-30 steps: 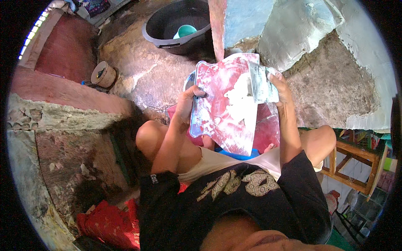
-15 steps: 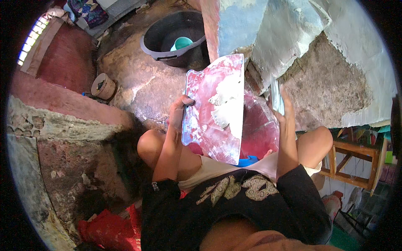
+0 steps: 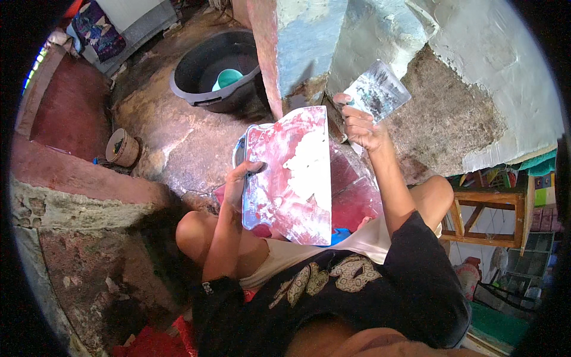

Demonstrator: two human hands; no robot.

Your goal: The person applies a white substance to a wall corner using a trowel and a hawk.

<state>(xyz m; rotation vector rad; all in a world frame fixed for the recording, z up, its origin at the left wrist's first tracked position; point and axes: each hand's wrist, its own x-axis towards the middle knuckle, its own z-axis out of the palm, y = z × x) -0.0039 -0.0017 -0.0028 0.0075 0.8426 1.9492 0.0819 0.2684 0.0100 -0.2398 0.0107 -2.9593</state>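
My left hand [image 3: 241,183] grips the left edge of a flat red-and-white board [image 3: 270,205], thumb on top, held over my lap. White putty [image 3: 304,172] lies thick along the board's right part, with thinner smears elsewhere. Beyond the board's upper right side, my right hand [image 3: 366,130] is closed on a flat, squarish putty scraper [image 3: 380,92], partly see-through and marked with dark and white residue. The scraper is raised in front of the wall, apart from the board; whether it touches the wall I cannot tell.
The wall [image 3: 499,53] carries a pale grey-white coat around a rough bare patch [image 3: 452,107]. A black tub [image 3: 184,89] with a green cup [image 3: 226,79] stands ahead. At left is a small bucket [image 3: 122,149]; at right, a wooden stool [image 3: 488,238]. Red cloth [image 3: 157,342] lies lower left.
My right hand has turned and lifted, so the scraper now shows its broad face instead of its narrow side. The board sits a little lower and straighter. The whole view has shifted slightly.
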